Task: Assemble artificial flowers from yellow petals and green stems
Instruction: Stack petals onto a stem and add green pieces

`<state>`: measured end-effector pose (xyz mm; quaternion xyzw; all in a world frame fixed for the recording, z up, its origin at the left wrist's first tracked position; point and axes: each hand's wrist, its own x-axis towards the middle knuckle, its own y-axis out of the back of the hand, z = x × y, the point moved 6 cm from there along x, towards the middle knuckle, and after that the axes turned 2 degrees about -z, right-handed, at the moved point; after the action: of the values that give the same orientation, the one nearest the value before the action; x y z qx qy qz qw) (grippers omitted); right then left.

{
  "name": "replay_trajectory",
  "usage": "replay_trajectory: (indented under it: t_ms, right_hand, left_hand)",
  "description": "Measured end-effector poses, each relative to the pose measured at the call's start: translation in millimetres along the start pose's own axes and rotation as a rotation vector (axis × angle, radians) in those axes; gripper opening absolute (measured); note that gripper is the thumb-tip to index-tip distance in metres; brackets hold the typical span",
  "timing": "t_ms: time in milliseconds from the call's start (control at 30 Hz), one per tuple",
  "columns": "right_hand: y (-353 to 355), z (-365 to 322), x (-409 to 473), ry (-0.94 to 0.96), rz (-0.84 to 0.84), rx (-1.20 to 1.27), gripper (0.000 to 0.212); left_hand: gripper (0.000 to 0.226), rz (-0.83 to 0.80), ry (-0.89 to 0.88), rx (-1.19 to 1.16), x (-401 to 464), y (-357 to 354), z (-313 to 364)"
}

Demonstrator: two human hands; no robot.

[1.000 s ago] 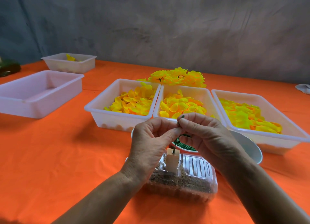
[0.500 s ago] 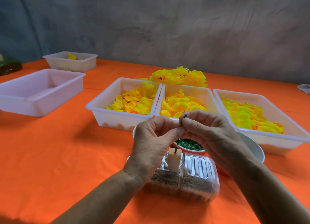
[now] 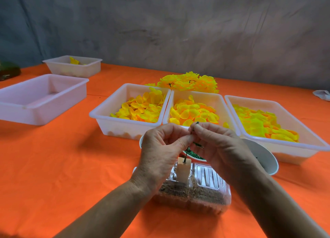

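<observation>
A thin dark green stem point(image 3: 185, 154) stands upright in a small cream block point(image 3: 183, 171) on top of a clear lidded box point(image 3: 205, 191). My left hand point(image 3: 160, 152) pinches the stem near its top. My right hand point(image 3: 219, 146) pinches the stem's upper tip point(image 3: 196, 124), fingertips touching those of the left. Three white trays hold yellow petals: left point(image 3: 139, 109), middle point(image 3: 194, 112), right point(image 3: 264, 125). Finished yellow flowers point(image 3: 189, 81) lie in a heap behind them. A white bowl point(image 3: 262, 157) of green parts point(image 3: 192, 153) sits mostly hidden behind my hands.
An empty white tray point(image 3: 41, 98) stands at the left, and a smaller tray point(image 3: 73, 66) with a few yellow pieces behind it. A dark green object point(image 3: 9, 71) is at the far left edge. Orange cloth point(image 3: 62, 166) covers the table. A white scrap point(image 3: 322, 94) lies far right.
Both hands stay pinched on the stem over the block; the fingers have shifted only slightly. The view has dipped a little.
</observation>
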<state>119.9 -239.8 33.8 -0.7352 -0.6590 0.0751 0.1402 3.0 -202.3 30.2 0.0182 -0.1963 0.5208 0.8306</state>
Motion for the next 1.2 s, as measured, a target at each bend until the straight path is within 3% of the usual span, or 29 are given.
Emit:
replay_trajectory:
  t_ms: [100, 333, 567, 867, 1067, 1200]
  right_hand:
    - [0, 7, 2, -0.098, 0.067, 0.171, 0.004]
    - [-5, 13, 2, -0.189, 0.101, 0.272, 0.009]
    - [-5, 13, 2, -0.166, 0.081, 0.209, 0.017]
    - [-3, 10, 3, -0.1, 0.056, 0.164, 0.01]
    - [-3, 8, 1, -0.068, 0.054, 0.132, 0.006]
    - [-3, -1, -2, 0.053, 0.063, -0.014, 0.01]
  left_hand:
    - [0.005, 0.009, 0.006, -0.009, 1, 0, -2]
    - [0.005, 0.021, 0.008, -0.021, 2, 0, -3]
    - [0.008, 0.031, 0.007, -0.008, 2, 1, -3]
    - [0.006, 0.017, 0.006, -0.03, 2, 0, -1]
    - [0.029, 0.02, 0.001, -0.021, 1, 1, 0]
    - [0.023, 0.013, 0.006, 0.016, 1, 2, -1]
